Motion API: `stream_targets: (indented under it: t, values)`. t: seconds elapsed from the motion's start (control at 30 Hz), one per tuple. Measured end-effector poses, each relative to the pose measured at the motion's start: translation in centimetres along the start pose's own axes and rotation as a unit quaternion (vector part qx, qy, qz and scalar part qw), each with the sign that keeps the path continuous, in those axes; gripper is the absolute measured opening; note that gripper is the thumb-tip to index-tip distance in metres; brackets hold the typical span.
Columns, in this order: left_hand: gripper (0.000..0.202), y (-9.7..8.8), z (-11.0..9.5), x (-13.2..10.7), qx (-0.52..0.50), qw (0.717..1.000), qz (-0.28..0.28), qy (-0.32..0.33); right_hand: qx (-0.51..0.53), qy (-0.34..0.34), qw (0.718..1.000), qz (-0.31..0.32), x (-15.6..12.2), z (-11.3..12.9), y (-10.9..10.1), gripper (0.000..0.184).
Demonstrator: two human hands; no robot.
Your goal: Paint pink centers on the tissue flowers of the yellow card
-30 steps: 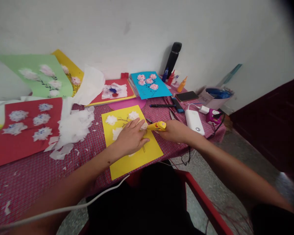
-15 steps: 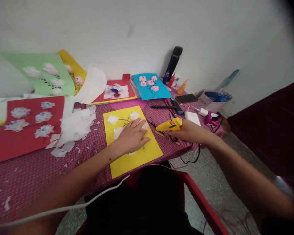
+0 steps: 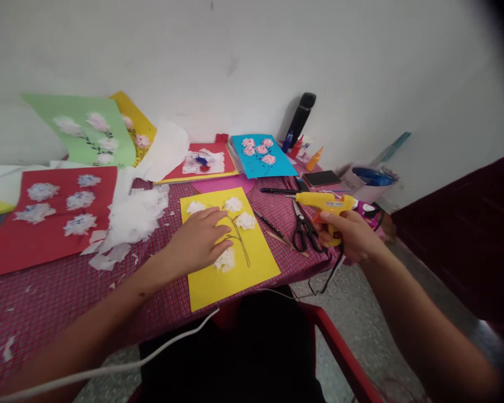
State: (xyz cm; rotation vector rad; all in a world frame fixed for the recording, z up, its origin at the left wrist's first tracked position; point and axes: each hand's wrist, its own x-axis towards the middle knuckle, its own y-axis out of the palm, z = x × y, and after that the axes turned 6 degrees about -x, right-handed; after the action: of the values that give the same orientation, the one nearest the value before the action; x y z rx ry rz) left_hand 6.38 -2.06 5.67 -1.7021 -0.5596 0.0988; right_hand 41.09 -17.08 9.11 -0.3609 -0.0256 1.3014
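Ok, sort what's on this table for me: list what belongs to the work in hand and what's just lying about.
In use:
Right hand gripping a yellow hot glue gun
Left hand resting on a yellow card with white tissue flowers

Lying about:
Black-handled scissors
White tissue scraps
Blue card
Smartphone
Black bottle

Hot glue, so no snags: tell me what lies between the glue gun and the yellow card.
Scissors lie on the cloth between the glue gun in the right hand and the yellow card, with a thin dark tool and a wooden strip beside them.
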Motion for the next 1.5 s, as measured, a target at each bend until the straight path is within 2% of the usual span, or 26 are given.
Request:
stream_targets:
  t: [0.1, 0.23, 0.33, 0.43, 0.6, 0.73, 0.9, 1.1, 1.2, 1.33, 1.5]
  values:
    - [0.036, -0.2, 2.2, -1.8, 0.006, 0.999, -0.045, -0.028, 0.035, -0.017, 0.999, -0.019, 0.2, 1.3, -0.1, 0.038]
    - [0.037, -0.5, 4.7, -3.6, -0.011, 0.988, -0.118, -0.096, 0.117, -0.070, 0.990, -0.041, 1.0, 3.2, 0.5, 0.031]
    - [0.039, -0.5, 5.9, -4.4, -0.016, 0.983, -0.119, -0.138, 0.096, -0.029, 0.994, -0.036, 2.4, 3.4, 1.5, 0.032]
    - [0.042, -0.3, 6.7, -4.7, -0.011, 0.982, -0.099, -0.157, 0.058, 0.039, 0.997, -0.016, 4.2, 2.0, 2.7, 0.040]
    - [0.045, 0.2, 7.9, -4.9, -0.003, 0.980, -0.082, -0.180, 0.069, 0.048, 0.996, 0.030, 6.3, -0.3, 4.1, 0.040]
    - [0.042, 0.5, 8.4, -5.0, -0.005, 0.981, -0.079, -0.179, 0.054, 0.024, 0.998, 0.030, 7.0, 0.6, 4.3, 0.040]
    - [0.034, 0.3, 8.1, -4.9, -0.007, 0.985, -0.062, -0.159, 0.112, -0.057, 0.991, 0.037, 7.2, 2.6, 4.3, 0.038]
    - [0.024, 0.5, 7.9, -4.9, -0.020, 0.992, -0.026, -0.125, 0.009, 0.054, 0.998, 0.018, 8.0, 0.8, 4.9, 0.043]
    - [0.025, 0.9, 8.0, -5.0, -0.027, 0.993, -0.008, -0.114, 0.007, 0.060, 0.998, 0.014, 8.4, 0.2, 5.0, 0.042]
    - [0.026, 1.0, 8.1, -5.0, -0.024, 0.994, 0.017, -0.109, -0.014, 0.066, 0.998, 0.021, 9.2, 0.6, 4.7, 0.040]
    - [0.023, 1.1, 8.2, -5.1, -0.023, 0.994, 0.001, -0.105, -0.093, 0.074, 0.992, 0.044, 9.9, 0.7, 4.9, 0.047]
